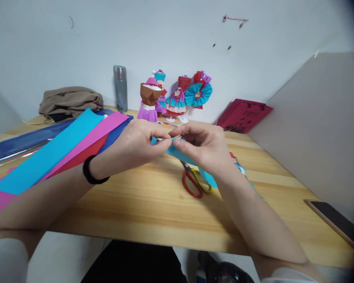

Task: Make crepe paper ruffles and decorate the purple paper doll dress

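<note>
Both hands meet above the middle of the wooden table. My left hand (146, 139), with a black band on the wrist, pinches one end of a blue paper strip (183, 154). Facing it, my right hand (205, 143) pinches the same strip between thumb and fingers, close to the left fingertips. The strip trails down under my right palm, and part of it is hidden. Below it on the table lie scissors (196, 182) with one red and one yellow handle, their blades partly covered.
Blue, pink and red paper sheets (56, 151) lie at the left. Along the wall stand a grey thermos (120, 88) and several paper-dressed figures (177, 96). A brown cloth (70, 100), a magenta bag (243, 115) and a phone (336, 222) lie on the table.
</note>
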### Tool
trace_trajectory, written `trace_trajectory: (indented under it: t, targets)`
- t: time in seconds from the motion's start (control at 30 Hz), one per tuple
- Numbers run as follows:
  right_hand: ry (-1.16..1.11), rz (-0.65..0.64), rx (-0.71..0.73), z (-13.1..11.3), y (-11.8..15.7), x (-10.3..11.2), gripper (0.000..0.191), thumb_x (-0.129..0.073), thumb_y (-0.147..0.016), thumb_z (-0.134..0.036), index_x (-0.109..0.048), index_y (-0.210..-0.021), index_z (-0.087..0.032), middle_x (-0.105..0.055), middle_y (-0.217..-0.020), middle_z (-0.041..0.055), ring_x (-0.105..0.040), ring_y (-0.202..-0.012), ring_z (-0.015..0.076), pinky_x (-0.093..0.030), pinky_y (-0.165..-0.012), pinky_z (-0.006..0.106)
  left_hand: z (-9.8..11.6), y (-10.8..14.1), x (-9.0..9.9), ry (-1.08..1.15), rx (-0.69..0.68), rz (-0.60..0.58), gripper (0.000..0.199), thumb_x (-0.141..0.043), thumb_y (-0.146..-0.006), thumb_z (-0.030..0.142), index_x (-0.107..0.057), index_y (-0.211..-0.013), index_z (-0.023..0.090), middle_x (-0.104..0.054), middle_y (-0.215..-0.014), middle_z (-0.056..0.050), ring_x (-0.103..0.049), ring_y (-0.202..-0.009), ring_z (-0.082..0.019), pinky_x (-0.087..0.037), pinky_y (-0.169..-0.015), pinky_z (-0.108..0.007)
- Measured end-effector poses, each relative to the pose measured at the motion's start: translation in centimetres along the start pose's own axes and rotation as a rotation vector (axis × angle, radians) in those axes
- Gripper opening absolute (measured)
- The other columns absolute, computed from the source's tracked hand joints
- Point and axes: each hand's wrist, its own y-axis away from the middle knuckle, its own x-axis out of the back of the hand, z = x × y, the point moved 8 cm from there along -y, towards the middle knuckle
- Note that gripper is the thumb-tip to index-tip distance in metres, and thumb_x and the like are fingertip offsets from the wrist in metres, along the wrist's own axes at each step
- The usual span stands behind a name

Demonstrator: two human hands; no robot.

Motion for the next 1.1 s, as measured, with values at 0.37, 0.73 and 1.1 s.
trace_trajectory:
  t: [0.37, 0.73, 1.1]
  targets:
    - [0.030, 0.162, -0.023, -0.3, -0.2, 1.9, 0.022, -0.079, -0.075, -0.037, -0.064, -0.070, -0.022, -0.066, -0.066, 0.0007, -0.057, -0.058, 0.0150, -0.046, -0.052, 0.029, -1.1, 0.6, 1.6, 0.116, 0.131, 0.239, 0.023, -0.071, -0.083, 0.035, -0.067, -0.096, 0.017, -0.069, -0.091, 0.000, -0.050, -0.061, -0.005, -0.038, -0.052, -0.020]
    - [-0.113, 0.251, -0.048, 0.3, 0.2, 2.7, 0.013, -0.075, -0.077, -0.031, -0.066, -0.074, -0.023, -0.067, -0.069, -0.0003, -0.060, -0.059, 0.0148, -0.051, -0.056, 0.030, -3.5, 1.2, -3.9, 0.650, 0.400, 0.020, 0.025, -0.071, -0.085, 0.040, -0.059, -0.091, 0.019, -0.055, -0.068, 0.001, -0.046, -0.052, -0.008, -0.033, -0.044, -0.023]
    - [-0.042, 0.306, -0.024, 0.2, 0.2, 2.9, 0.014, -0.075, -0.077, -0.032, -0.066, -0.071, -0.023, -0.068, -0.070, 0.0021, -0.062, -0.062, 0.0178, -0.051, -0.054, 0.032, -2.9, 1.4, -4.2, 0.807, 0.383, -0.056, 0.029, -0.075, -0.076, 0.043, -0.064, -0.086, 0.019, -0.058, -0.066, 0.000, -0.045, -0.055, -0.010, -0.034, -0.046, -0.024]
